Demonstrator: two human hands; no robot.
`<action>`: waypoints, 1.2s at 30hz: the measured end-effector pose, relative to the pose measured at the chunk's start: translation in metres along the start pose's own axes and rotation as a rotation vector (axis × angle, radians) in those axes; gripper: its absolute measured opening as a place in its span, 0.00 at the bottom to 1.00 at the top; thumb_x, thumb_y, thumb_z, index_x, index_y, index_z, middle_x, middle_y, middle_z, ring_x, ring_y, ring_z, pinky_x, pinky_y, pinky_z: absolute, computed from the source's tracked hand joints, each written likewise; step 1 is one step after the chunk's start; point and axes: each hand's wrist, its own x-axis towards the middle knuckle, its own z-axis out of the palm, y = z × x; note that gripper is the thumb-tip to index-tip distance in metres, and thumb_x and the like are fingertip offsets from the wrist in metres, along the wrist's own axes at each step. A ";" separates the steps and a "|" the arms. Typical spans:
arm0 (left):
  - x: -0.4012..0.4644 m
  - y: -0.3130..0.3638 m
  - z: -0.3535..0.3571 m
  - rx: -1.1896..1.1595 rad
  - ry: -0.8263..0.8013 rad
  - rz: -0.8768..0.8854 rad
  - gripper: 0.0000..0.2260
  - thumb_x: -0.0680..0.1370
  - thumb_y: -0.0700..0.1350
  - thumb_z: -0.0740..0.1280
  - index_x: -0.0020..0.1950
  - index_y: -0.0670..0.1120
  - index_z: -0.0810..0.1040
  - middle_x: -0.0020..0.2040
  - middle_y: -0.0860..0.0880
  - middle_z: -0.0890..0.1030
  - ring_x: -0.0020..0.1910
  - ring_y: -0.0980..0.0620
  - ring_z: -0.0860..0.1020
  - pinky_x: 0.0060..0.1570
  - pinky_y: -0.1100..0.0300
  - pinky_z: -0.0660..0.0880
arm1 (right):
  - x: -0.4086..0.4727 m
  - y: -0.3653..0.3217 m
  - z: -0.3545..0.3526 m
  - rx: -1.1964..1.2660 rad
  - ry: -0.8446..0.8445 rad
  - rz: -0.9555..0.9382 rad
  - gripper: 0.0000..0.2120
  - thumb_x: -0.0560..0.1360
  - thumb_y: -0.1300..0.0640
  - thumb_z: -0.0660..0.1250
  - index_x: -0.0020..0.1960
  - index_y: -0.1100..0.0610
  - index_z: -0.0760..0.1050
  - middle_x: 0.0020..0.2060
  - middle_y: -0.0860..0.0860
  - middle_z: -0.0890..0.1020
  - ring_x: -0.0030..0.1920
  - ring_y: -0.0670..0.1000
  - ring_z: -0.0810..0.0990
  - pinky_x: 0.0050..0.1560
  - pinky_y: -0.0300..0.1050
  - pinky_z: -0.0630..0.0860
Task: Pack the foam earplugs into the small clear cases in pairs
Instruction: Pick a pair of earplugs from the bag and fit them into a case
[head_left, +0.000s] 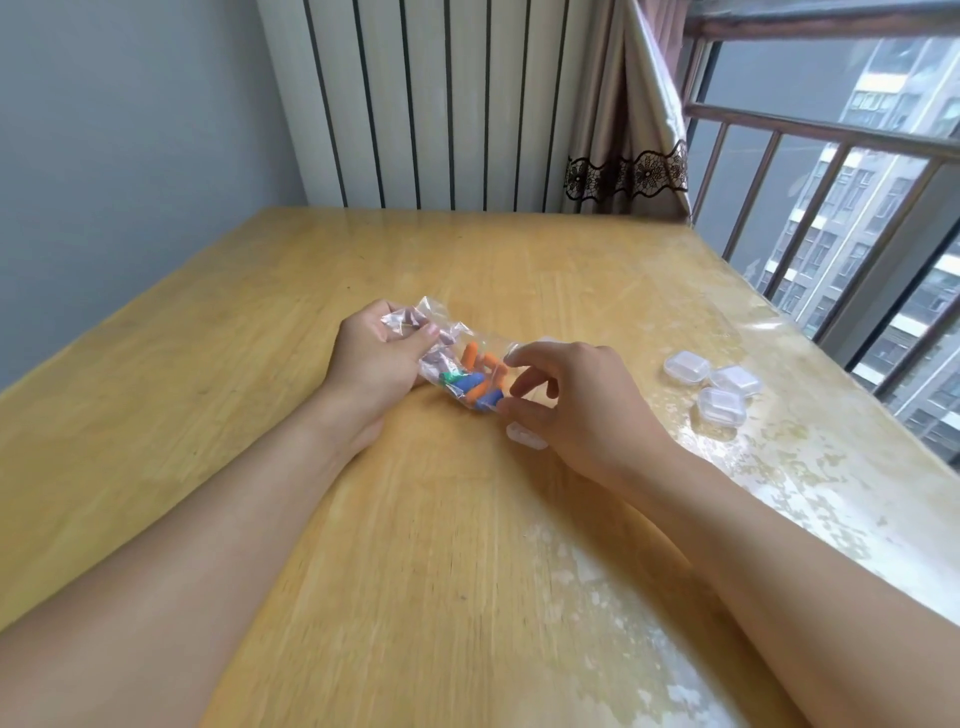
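Observation:
A clear plastic bag (452, 358) holds several foam earplugs (475, 382) in orange, blue, green and purple. My left hand (379, 358) grips the bag's gathered end, thumb pressed over the plastic. My right hand (566, 400) is at the bag's other end, fingers curled at the plastic's edge; whether they pinch it is unclear. A small clear case (524, 435) lies on the table partly under my right hand. Three more clear cases (714, 384) sit together to the right.
The wooden table (363, 545) has a worn, glossy patch along its right side. A white radiator (441, 104) and a curtain (628, 130) stand behind it. A railed window (831, 208) runs along the right edge.

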 end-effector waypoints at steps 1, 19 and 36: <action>0.001 0.000 0.000 0.006 0.003 -0.005 0.08 0.80 0.34 0.67 0.44 0.46 0.75 0.47 0.41 0.85 0.47 0.44 0.85 0.54 0.44 0.81 | 0.000 0.000 0.000 0.002 0.003 0.006 0.19 0.74 0.55 0.75 0.64 0.49 0.80 0.45 0.44 0.85 0.42 0.46 0.75 0.43 0.43 0.72; 0.004 -0.014 0.009 0.424 0.012 0.120 0.08 0.80 0.37 0.64 0.57 0.47 0.74 0.54 0.47 0.83 0.52 0.47 0.82 0.55 0.52 0.79 | 0.005 -0.005 -0.003 -0.244 -0.076 -0.074 0.13 0.79 0.51 0.67 0.63 0.48 0.78 0.53 0.47 0.78 0.56 0.52 0.74 0.49 0.45 0.72; -0.024 0.007 0.008 0.718 -0.216 0.411 0.16 0.68 0.45 0.67 0.55 0.48 0.82 0.40 0.53 0.83 0.42 0.53 0.82 0.44 0.55 0.81 | 0.008 -0.009 -0.002 -0.120 -0.098 -0.090 0.13 0.74 0.52 0.72 0.58 0.50 0.79 0.35 0.44 0.76 0.46 0.49 0.70 0.45 0.48 0.73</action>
